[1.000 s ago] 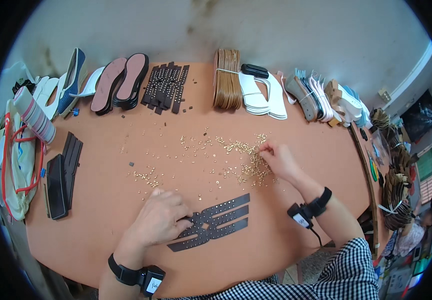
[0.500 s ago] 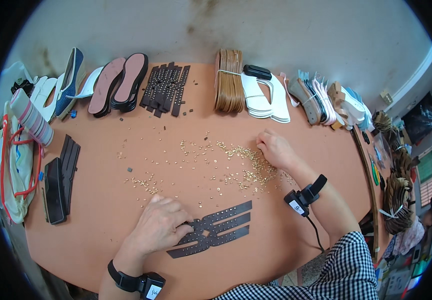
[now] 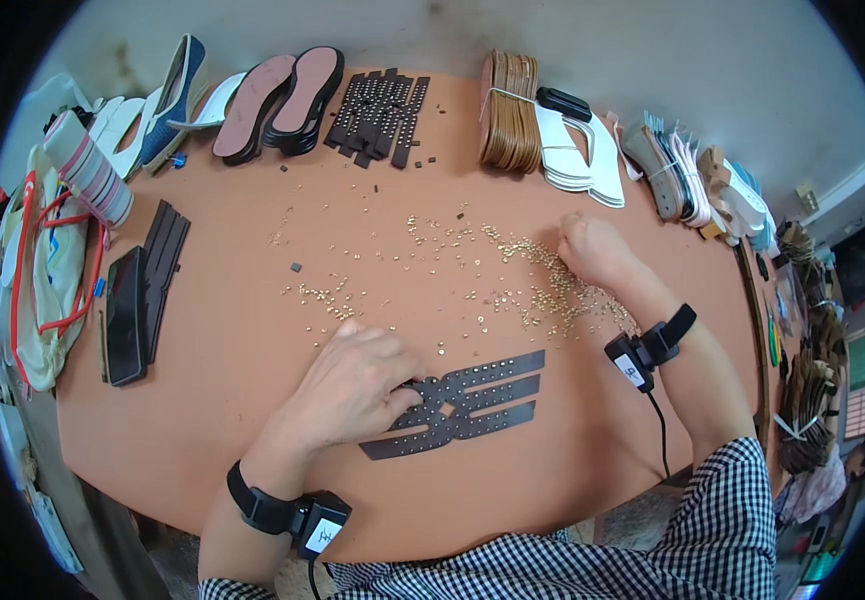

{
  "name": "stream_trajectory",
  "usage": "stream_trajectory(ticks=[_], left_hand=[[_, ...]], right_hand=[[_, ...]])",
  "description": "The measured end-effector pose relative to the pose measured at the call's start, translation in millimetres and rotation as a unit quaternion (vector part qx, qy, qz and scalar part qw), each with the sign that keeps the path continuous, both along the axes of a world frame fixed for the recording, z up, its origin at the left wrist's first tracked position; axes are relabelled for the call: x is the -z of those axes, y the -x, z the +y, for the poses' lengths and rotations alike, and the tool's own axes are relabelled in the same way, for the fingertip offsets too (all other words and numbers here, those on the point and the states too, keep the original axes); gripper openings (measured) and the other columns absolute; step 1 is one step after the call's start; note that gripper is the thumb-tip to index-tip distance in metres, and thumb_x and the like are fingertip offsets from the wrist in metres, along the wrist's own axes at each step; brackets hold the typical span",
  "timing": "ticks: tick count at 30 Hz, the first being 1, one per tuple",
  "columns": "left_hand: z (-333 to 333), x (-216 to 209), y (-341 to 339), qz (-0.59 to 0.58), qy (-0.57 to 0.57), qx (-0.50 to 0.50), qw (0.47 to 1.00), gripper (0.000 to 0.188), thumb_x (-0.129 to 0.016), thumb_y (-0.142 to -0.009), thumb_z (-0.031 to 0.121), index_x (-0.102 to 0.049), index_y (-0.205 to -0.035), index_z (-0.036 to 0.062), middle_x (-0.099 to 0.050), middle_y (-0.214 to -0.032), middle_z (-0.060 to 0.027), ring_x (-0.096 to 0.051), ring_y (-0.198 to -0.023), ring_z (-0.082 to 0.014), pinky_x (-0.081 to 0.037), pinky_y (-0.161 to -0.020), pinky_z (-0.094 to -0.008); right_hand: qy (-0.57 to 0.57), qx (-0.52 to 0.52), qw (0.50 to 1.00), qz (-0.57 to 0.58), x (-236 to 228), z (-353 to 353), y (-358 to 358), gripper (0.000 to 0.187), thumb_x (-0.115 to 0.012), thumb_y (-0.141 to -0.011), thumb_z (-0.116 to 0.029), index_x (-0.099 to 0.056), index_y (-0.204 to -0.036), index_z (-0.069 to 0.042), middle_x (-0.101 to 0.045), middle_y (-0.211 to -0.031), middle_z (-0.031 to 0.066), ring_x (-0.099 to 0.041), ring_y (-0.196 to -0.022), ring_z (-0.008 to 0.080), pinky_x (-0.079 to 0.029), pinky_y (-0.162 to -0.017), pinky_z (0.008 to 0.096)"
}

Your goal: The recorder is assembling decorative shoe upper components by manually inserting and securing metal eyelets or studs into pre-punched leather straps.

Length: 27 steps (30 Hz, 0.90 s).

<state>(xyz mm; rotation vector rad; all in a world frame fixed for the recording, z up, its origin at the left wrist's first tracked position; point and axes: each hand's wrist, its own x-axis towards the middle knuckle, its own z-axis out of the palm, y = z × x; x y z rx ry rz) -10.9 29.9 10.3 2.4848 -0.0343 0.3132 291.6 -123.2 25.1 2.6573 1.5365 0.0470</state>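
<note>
A dark shoe upper [image 3: 447, 410] with slit straps, rows of small studs and a diamond-shaped hole lies flat near the front of the table. My left hand [image 3: 357, 385] covers its left end, thumb and bent fingers closed on it. Loose gold studs [image 3: 552, 280] are scattered across the middle, thickest toward the right. At the upper right edge of that heap, my right hand [image 3: 597, 248] is closed with its fingertips pressed together on the table. Whatever is between those fingertips is hidden. Each wrist wears a black strap with a small box.
Along the back stand pink-topped shoe soles [image 3: 252, 105], a stack of studded dark uppers [image 3: 377, 115], a tied brown insole bundle [image 3: 509, 110] and white cut pieces [image 3: 607, 165]. At left are a phone [image 3: 126, 320], dark strips [image 3: 167, 270] and a bag [image 3: 62, 270]. A person [image 3: 817, 485] is at far right.
The whole view has shifted, so the table and its contents appear higher and slightly to the right. My left hand stays on the upper, and my right hand stays at the stud heap.
</note>
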Motion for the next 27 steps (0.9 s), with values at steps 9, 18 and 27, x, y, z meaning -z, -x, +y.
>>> stream_trajectory(ticks=[9, 18, 27], left_hand=[[2, 8, 2, 0.005, -0.038, 0.001, 0.999, 0.020, -0.070, -0.064, 0.017, -0.064, -0.081, 0.0103, -0.055, -0.074, -0.0044, -0.054, -0.078, -0.0224, -0.037, -0.074, -0.0348], [1, 11, 3, -0.033, -0.026, -0.010, 0.999, 0.011, -0.062, -0.065, 0.012, -0.062, -0.075, 0.0090, -0.054, -0.071, -0.0063, -0.055, -0.075, -0.0238, -0.038, -0.069, -0.0371], [0, 9, 3, -0.011, -0.026, -0.011, 1.000, 0.016, -0.067, -0.065, 0.015, -0.063, -0.079, 0.0100, -0.055, -0.073, -0.0043, -0.054, -0.077, -0.0224, -0.039, -0.072, -0.0347]], right_hand=[[-0.077, -0.120, 0.958, 0.250, -13, -16, 144, 0.007, -0.053, -0.077, -0.006, -0.053, -0.080, 0.000, -0.056, -0.079, 0.0171, -0.057, -0.075, 0.0345, -0.047, -0.068, 0.0406], [-0.042, -0.163, 0.958, 0.232, -3, -8, 158, 0.011, -0.055, -0.076, -0.006, -0.051, -0.085, -0.001, -0.053, -0.082, 0.0149, -0.055, -0.075, 0.0332, -0.046, -0.066, 0.0400], [-0.035, -0.165, 0.963, 0.212, -1, -9, 158, 0.011, -0.055, -0.076, -0.006, -0.051, -0.085, -0.001, -0.053, -0.082, 0.0149, -0.055, -0.075, 0.0333, -0.046, -0.066, 0.0408]])
